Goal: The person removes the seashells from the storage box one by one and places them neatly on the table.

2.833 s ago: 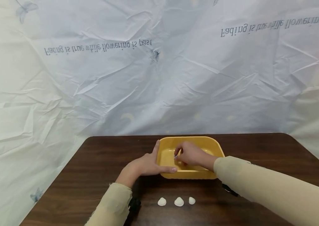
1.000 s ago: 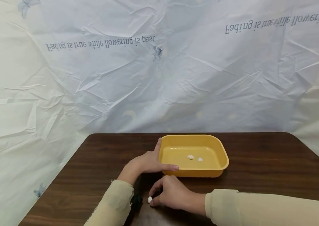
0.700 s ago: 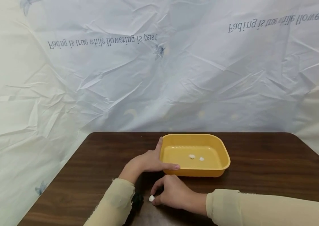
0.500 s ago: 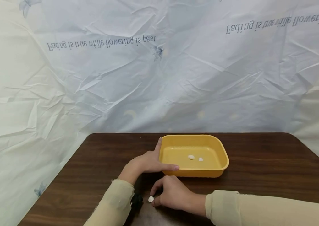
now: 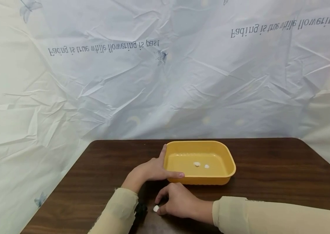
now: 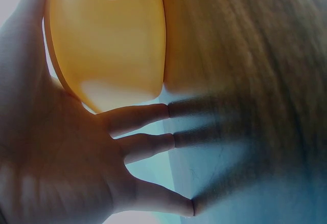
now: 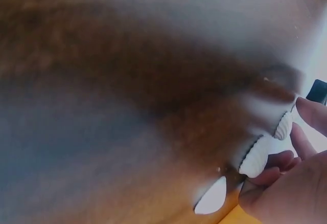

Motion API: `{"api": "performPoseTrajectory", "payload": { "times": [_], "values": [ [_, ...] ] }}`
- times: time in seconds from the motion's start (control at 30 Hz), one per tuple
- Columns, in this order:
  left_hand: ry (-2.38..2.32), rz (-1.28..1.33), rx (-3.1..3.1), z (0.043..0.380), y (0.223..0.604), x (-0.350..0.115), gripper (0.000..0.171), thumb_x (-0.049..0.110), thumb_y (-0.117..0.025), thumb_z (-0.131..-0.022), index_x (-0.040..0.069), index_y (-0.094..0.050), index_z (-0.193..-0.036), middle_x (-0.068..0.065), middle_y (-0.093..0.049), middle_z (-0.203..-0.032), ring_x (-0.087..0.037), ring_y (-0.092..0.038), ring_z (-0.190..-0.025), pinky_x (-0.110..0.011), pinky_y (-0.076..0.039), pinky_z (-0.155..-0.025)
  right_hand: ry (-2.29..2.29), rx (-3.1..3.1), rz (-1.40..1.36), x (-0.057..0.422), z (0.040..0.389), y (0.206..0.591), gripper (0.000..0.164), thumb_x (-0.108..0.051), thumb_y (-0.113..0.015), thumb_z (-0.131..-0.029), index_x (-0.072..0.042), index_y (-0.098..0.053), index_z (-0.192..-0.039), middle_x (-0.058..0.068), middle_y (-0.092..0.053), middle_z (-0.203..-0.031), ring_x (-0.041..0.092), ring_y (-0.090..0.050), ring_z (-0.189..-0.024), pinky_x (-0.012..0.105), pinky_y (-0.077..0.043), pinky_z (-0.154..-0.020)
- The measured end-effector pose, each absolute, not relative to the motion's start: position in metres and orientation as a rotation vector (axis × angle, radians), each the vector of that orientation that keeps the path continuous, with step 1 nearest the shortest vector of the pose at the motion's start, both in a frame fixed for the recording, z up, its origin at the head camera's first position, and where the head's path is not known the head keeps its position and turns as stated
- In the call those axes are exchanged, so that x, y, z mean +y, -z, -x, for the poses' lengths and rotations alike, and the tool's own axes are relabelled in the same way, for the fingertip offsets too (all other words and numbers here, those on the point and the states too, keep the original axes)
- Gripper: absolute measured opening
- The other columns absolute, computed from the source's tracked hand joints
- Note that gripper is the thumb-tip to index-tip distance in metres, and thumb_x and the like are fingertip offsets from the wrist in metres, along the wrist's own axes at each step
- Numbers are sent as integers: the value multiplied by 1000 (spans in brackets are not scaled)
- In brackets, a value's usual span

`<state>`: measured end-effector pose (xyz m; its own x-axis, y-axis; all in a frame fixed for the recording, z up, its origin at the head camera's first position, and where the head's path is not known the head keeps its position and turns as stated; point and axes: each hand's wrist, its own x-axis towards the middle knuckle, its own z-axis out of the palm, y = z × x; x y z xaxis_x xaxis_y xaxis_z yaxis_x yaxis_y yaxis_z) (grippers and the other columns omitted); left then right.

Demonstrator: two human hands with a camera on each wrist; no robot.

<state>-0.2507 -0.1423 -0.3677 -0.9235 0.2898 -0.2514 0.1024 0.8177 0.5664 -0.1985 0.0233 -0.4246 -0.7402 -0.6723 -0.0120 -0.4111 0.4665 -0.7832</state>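
Observation:
My right hand (image 5: pixel 179 201), fingers bent, is low over the table with thumb and forefinger at a small white seashell (image 5: pixel 156 208). In the right wrist view this ribbed seashell (image 7: pixel 283 126) lies between the two fingertips, with a second seashell (image 7: pixel 254 157) and a third seashell (image 7: pixel 210 196) in a row beside it. My palm hides those two from the head view. My left hand (image 5: pixel 153 169) rests against the left end of a yellow plastic tub (image 5: pixel 201 180), its thumb along the front rim. Straight, spread fingers (image 6: pixel 140 147) show in the left wrist view.
Inside the tub lie a white seashell (image 5: pixel 196 164) and a smaller white piece (image 5: pixel 206 166). The dark wooden table (image 5: pixel 270 169) ends at a wrinkled white printed sheet (image 5: pixel 197 81). A black wrist device (image 5: pixel 140 208) sits just left of the right fingertips.
My right hand has left the tub and come down to the leftmost seashell in front, staying there over the last second. Two white pieces now show in the tub. My left hand stays put.

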Motion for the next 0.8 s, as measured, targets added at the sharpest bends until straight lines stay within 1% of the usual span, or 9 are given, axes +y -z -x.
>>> {"api": "performPoseTrajectory", "payload": {
  "times": [0.1,0.23,0.37,0.47,0.5,0.57,0.63,0.73,0.8],
  "values": [
    [-833,-313,2667,251,367,-143,143,85,-75,-76,34,21,-169,-9,-69,-105,-20,-67,-100,-47,-52,-99,1095,2380,947,25,199,413,13,-24,-91,-83,-27,-82,-91,-15,-72,-78,3,-60,-71,26,-51,-69],
    [-860,-338,2646,251,369,-145,141,81,-76,-78,34,22,-169,-5,-69,-98,-19,-67,-95,-44,-52,-94,1057,2301,954,27,185,367,12,-18,-89,-86,-17,-84,-96,-9,-69,-74,4,-57,-67,24,-49,-66],
    [-815,-429,2663,257,372,-151,122,58,-71,-96,26,20,-170,-5,-70,-92,-19,-68,-92,-45,-52,-91,1081,2276,989,28,176,321,7,-18,-88,-87,-20,-84,-92,-8,-60,-67,3,-50,-61,20,-42,-61],
    [-723,-592,2700,273,385,-162,111,41,-65,-104,20,23,-169,-2,-66,-81,-18,-65,-81,-42,-51,-84,1103,2291,1009,32,184,297,7,-20,-88,-87,-22,-84,-92,-9,-57,-66,3,-48,-61,19,-41,-62],
    [-696,-653,2711,278,392,-166,108,42,-61,-106,18,24,-168,-1,-65,-78,-18,-64,-76,-41,-50,-82,1119,2293,1004,34,188,292,7,-21,-87,-88,-22,-84,-93,-8,-56,-66,4,-47,-61,20,-41,-62],
    [-694,-663,2713,278,391,-166,114,53,-63,-104,20,25,-168,-4,-73,-95,-21,-70,-87,-42,-54,-88,1157,2282,969,41,199,285,9,-22,-86,-90,-18,-83,-98,-7,-51,-65,8,-43,-60,22,-40,-62],
    [-711,-593,2694,269,384,-160,125,68,-66,-96,23,27,-167,-13,-73,-127,-31,-72,-110,-48,-54,-99,1185,2286,920,50,211,283,15,-23,-84,-93,-14,-81,-104,-4,-48,-66,11,-40,-60,25,-40,-64],
    [-749,-387,2675,251,369,-147,142,87,-70,-79,30,27,-167,-24,-45,-165,-43,-55,-144,-60,-48,-111,1203,2334,825,67,230,285,25,-25,-81,-96,-11,-76,-116,0,-50,-71,16,-42,-63,30,-45,-68],
    [-736,-321,2688,248,367,-143,145,90,-70,-76,31,26,-167,-25,-43,-165,-42,-55,-144,-58,-50,-109,1196,2393,768,79,242,289,32,-28,-80,-98,-11,-74,-124,2,-55,-76,18,-47,-67,33,-48,-71]
  ]
}}
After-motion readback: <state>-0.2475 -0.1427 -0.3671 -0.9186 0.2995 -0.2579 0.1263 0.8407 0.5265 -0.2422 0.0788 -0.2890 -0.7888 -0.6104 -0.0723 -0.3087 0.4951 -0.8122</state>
